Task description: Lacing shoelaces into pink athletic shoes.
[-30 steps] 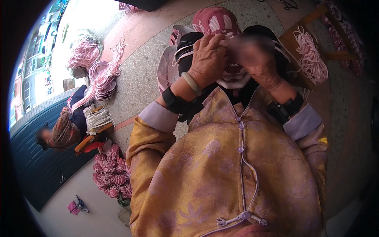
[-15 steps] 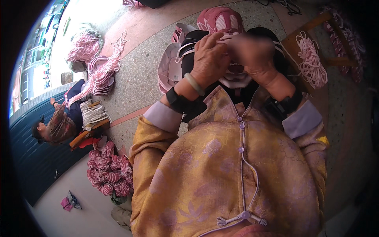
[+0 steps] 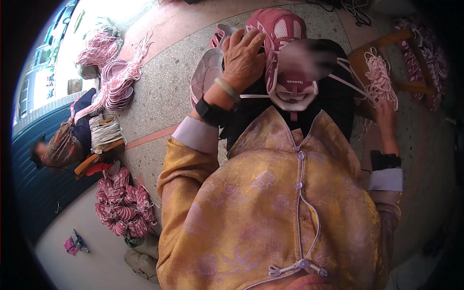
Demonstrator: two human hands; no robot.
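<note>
A pink sneaker (image 3: 285,34) rests on my lap, its toe pointing away from me and its tongue and heel opening toward me. A blurred patch hides part of its lacing. My left hand (image 3: 243,60) lies along the shoe's left side, fingers stretched out. A white shoelace end (image 3: 256,96) crosses my lap below that hand. Out to the right, my right hand (image 3: 385,113) is closed at the lower end of a bundle of pale pink laces (image 3: 378,72). From the shoe, a pale lace (image 3: 350,86) runs taut to the right hand's fingers.
The bundle lies on a wooden stool (image 3: 360,60). More pink sneakers (image 3: 205,75) sit left of my lap. On the left, a person (image 3: 67,142) sits near piles of pink laces (image 3: 99,48), white laces (image 3: 106,133) and a heap of pink shoe parts (image 3: 123,203).
My right hand has moved from the shoe out to the lace bundle at the right. My left hand has shifted up and left, off the lacing, uncovering more of the shoe.
</note>
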